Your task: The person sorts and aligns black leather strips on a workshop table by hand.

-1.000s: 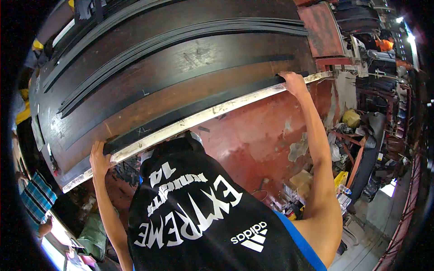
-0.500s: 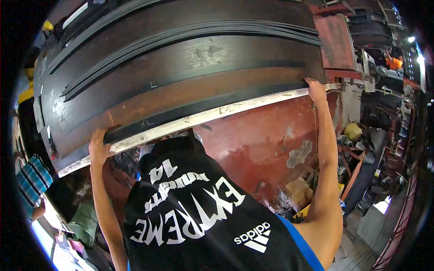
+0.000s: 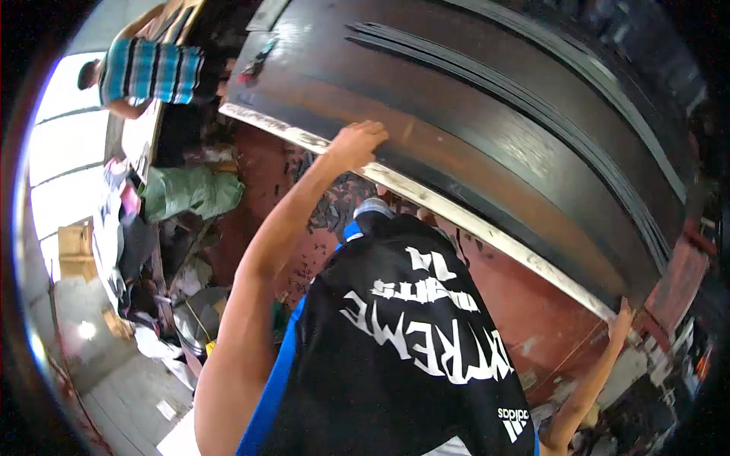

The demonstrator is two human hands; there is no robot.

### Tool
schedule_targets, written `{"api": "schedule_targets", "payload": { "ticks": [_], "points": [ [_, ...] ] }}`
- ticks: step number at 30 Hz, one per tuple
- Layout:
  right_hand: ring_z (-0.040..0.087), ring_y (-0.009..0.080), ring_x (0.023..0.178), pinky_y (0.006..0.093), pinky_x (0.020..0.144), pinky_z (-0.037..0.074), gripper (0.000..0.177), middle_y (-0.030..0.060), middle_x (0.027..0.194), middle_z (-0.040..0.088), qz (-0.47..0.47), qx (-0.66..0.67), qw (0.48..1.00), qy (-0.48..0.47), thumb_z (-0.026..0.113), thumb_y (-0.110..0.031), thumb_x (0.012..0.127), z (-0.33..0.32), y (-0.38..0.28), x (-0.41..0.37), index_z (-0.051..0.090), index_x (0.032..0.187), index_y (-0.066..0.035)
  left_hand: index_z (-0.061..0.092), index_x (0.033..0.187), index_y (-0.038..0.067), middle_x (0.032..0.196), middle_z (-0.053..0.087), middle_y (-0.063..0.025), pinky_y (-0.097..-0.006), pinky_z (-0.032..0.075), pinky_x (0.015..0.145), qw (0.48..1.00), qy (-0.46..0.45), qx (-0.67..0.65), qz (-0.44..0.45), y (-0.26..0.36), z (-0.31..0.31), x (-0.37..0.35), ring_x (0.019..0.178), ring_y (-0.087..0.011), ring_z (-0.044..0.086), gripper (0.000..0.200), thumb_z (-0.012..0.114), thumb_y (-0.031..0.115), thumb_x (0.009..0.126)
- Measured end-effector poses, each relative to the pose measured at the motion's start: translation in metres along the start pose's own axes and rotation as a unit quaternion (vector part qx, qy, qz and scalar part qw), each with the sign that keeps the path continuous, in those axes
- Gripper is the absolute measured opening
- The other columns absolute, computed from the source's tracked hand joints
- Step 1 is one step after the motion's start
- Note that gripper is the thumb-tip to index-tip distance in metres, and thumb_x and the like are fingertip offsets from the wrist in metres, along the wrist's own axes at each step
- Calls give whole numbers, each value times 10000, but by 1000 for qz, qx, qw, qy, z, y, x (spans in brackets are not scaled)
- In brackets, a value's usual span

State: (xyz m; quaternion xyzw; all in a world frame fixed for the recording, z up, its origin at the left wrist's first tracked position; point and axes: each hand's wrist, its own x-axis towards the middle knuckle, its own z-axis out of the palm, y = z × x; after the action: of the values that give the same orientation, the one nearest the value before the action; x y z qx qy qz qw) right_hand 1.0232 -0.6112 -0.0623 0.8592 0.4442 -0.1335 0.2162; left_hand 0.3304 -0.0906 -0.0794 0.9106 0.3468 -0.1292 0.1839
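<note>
A long dark strip lies along the near edge of a large brown work table, whose rim is pale and worn. My left hand rests on the strip and the rim, left of the middle, with its fingers bent together over the edge. Far to the right, my right hand is at the table's right corner, small in view, its fingers against the edge. Long thin dark strips lie in bundles farther back on the table top.
A person in a striped shirt stands at another bench at the upper left. A green sack and piled material lie at the left. Dark scraps litter the red floor below the table.
The view has swung left, bringing the person in the striped shirt and the green sack further into the frame. Both hands are still at the table edge.
</note>
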Motion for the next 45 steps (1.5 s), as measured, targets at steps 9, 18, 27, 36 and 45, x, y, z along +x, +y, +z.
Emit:
{"api": "schedule_targets", "payload": {
  "ticks": [9, 18, 27, 36, 45],
  "points": [
    [587, 352, 1201, 383, 1010, 445, 510, 230, 1289, 614, -85, 274, 956, 53, 675, -118, 889, -147, -241, 3, 535, 1364, 6, 586, 1244, 140, 1173, 586, -74, -445, 381, 1026, 993, 101, 32, 58, -57, -5, -27, 1171, -281, 552, 594, 727, 117, 667],
    [629, 319, 1133, 383, 971, 489, 476, 155, 1237, 657, -348, 364, 841, 197, 727, -346, 857, -234, -741, -19, 650, 1248, -84, 679, 1133, 44, 1051, 688, -186, -397, 522, 850, 872, 442, -176, -114, -313, -73, -151, 1000, -344, 663, 329, 721, 162, 828],
    [601, 336, 1127, 443, 909, 509, 630, 129, 1234, 628, -388, 222, 877, 176, 768, -294, 787, -256, -977, -14, 537, 1342, -105, 701, 1110, 20, 989, 732, -140, -317, 530, 805, 772, 459, -349, -267, -410, -9, -201, 884, -201, 704, 285, 638, 203, 900],
    [670, 345, 1020, 413, 869, 533, 542, 149, 1155, 688, -356, 229, 887, 183, 805, -216, 739, -249, -999, -9, 629, 1240, -105, 705, 1084, 30, 978, 726, -175, -354, 537, 818, 696, 436, -423, -383, -434, 112, -276, 917, -285, 712, 264, 631, 196, 893],
    [694, 317, 1012, 390, 868, 535, 551, 196, 1095, 707, -349, 229, 897, 147, 808, -234, 723, -261, -1001, -14, 645, 1227, -81, 704, 1081, 37, 993, 718, -180, -378, 525, 845, 674, 398, -445, -435, -425, 174, -313, 935, -319, 698, 283, 637, 227, 883]
  ]
}}
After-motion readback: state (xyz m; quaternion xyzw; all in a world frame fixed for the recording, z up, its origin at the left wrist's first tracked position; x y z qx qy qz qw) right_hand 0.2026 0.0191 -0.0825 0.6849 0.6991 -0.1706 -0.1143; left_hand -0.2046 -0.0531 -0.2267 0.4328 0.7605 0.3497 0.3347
